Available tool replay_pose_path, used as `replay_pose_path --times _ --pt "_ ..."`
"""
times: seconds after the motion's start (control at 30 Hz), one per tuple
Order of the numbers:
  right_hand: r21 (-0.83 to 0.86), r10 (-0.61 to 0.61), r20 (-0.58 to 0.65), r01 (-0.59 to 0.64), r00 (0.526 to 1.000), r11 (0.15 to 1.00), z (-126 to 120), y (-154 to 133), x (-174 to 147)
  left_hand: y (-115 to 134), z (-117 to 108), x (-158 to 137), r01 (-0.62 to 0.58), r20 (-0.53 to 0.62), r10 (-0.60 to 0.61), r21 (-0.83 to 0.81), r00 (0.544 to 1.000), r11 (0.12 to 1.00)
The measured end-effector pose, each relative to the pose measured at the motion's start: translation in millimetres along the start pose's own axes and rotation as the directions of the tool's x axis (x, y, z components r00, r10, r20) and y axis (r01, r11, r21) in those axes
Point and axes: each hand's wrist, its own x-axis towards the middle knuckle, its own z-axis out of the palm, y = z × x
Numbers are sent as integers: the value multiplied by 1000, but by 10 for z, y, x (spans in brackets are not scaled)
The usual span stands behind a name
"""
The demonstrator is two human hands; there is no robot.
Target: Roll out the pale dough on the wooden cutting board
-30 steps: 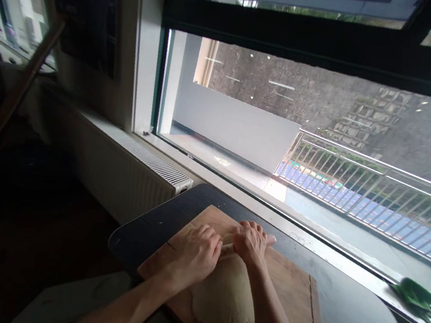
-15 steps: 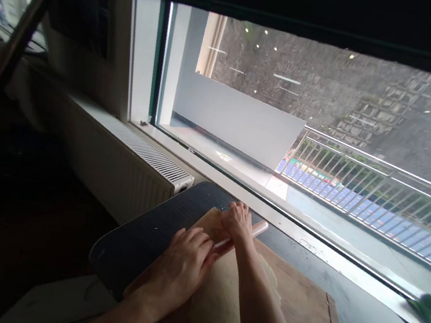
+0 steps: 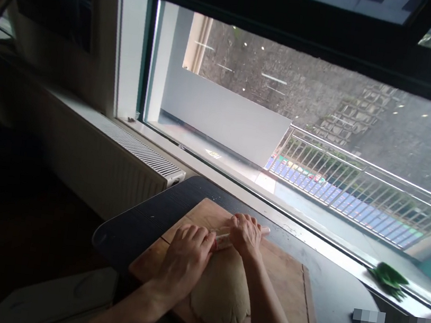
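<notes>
A pale sheet of dough (image 3: 223, 291) lies on a wooden board (image 3: 281, 293), its uneven near edge in view. Across its far end runs a light-coloured rolling pin (image 3: 223, 241), tilted up to the right. My left hand (image 3: 189, 251) is closed over the pin's left end, fingers curled and pressed together. Farther right, my right hand (image 3: 246, 234) grips the pin from above, and the pin's tip sticks out past its fingers. Both palms are hidden. Whether some dough is wrapped round the pin, I cannot tell.
The board rests on a dark table (image 3: 121, 234) beside a window sill (image 3: 231, 189). To the left stands a white radiator (image 3: 137, 150). Green leaves (image 3: 388, 279) lie on the sill at right. A pale flat surface (image 3: 60, 295) is low at left, and a blurred-out patch fills the lower right.
The dough no longer stretches past the pin to the board's far corner, which now lies bare. Its near edge has come into view. Both hands stay on the pin; the view has shifted slightly right.
</notes>
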Motion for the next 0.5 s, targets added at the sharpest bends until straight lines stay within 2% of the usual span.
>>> replay_pose_path --times 0.1,0.2,0.37,0.5 --pt "16 12 -10 -11 1000 1000 20 -43 56 -62 -4 24 -3 18 3 -20 1000 1000" --pt "27 27 -4 -27 1000 999 99 -120 260 -144 -5 72 6 42 -4 -48 999 999" --pt "27 31 58 -33 998 999 269 -266 651 -265 -1 168 18 60 -13 -97 998 995" --pt "18 27 87 -28 996 999 326 -317 774 -299 5 204 39 74 -32 -95 997 995"
